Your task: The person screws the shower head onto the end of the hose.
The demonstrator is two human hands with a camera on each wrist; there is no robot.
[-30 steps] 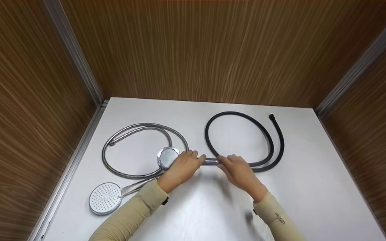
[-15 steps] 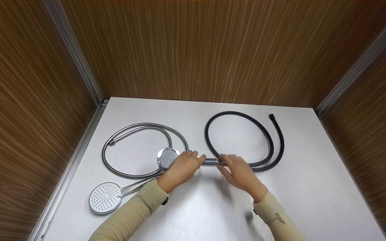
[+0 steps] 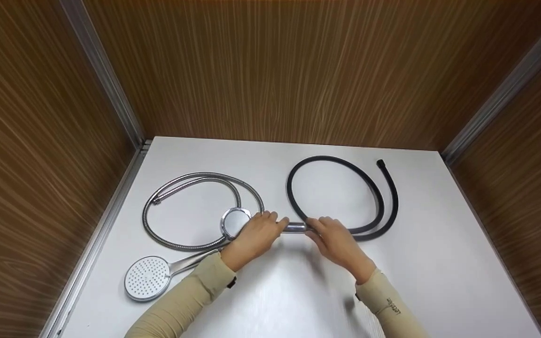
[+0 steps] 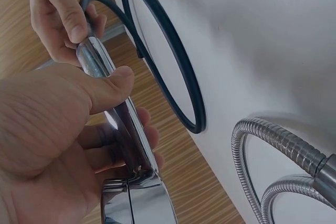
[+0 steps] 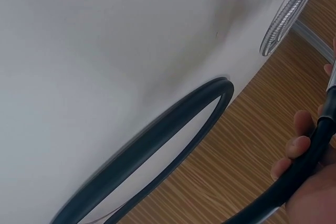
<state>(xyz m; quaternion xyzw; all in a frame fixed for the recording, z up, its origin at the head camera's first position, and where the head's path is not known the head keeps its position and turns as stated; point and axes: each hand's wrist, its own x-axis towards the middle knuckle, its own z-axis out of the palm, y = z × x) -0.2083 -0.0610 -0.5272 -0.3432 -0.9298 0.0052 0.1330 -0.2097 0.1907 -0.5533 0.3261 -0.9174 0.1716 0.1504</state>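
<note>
My left hand (image 3: 257,233) grips the chrome handle (image 4: 126,129) of a shower head (image 3: 235,221), whose round head shows at the left of that hand in the head view. At the handle's other end, my right hand (image 3: 336,241) pinches the end of a black shower hose (image 5: 294,177). The hose end meets the handle's tip, in line with it. In the left wrist view the right fingers (image 4: 77,31) close round this joint. From there the black hose loops over the table behind the right hand, its free end (image 3: 381,164) pointing to the back.
A second shower head (image 3: 147,278) lies face up at the front left of the white table (image 3: 439,263). A coiled metal shower hose (image 3: 181,176) lies behind it, close to the left hand. Wood-grain panels (image 3: 270,70) enclose the back and sides.
The right fingers loosened slightly round the hose end half a second ago and have closed on it again. The left hand and the shower head barely shift.
</note>
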